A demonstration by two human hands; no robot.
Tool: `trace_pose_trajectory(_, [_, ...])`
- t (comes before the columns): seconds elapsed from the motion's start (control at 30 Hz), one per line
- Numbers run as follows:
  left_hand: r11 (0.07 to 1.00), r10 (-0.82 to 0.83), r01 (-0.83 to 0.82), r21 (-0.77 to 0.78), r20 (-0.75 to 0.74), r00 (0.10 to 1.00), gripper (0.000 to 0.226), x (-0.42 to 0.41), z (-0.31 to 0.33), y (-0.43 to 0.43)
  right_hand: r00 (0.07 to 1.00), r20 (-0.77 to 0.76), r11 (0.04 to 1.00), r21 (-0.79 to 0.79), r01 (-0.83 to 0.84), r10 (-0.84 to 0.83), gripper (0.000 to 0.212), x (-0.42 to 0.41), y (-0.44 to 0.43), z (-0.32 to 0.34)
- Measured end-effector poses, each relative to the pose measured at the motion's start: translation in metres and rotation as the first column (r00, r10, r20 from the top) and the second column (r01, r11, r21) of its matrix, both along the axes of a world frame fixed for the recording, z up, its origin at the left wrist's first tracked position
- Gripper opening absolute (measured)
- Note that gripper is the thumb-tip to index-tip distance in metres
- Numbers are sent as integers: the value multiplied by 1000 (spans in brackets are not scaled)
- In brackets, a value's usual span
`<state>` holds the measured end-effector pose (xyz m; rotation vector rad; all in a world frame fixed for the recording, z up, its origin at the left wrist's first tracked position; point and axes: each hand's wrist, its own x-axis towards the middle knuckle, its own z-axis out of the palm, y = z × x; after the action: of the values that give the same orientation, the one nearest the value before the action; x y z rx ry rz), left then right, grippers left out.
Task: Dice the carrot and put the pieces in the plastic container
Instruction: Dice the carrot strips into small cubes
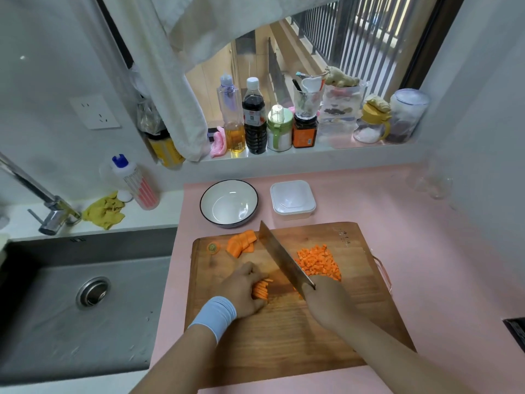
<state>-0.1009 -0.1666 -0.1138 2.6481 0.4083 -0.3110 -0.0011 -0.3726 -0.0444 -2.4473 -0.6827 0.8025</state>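
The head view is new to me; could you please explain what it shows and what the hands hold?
No machine here: one camera worn on a person's head looks down at their bare hands. The left hand holds carrot strips on a wooden cutting board; the right hand grips a cleaver. A pile of diced carrot lies right of the blade, carrot slices at the board's far left. Behind the board stand a bowl and the plastic container, both empty.

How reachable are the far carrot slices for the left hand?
Probably yes: only bare board lies between the left hand and the slices; the knife slants to the right. The hand must first release the sticks it holds.
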Motion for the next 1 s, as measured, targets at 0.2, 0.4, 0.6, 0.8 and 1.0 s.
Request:
trace_pose_trajectory(0.2, [954,293,-284,-94,99,951,54,-8,-18,-22,999,37,999,-43,28,-27,34,-21,5,-8])
trace_pose_trajectory(0.4, [952,304,-283,-116,243,921,54,-27,-22,-28,997,65,998,-56,33,-29,35,-31,-1,-16])
trace_pose_trajectory(0.6, [979,188,-141,-149,374,908,41,-42,-31,-3,998,64,997,-75,14,-9,31,-37,-2,-19])
trace_pose_trajectory(0.8, [982,166,-105,-159,441,882,30,-41,-33,-4,995,101,995,-98,3,7,27,-46,1,-22])
trace_pose_trajectory(1.0, [981,148,-73,-177,461,875,39,-48,-36,-11,996,88,995,-96,10,-2,26,-47,2,-18])
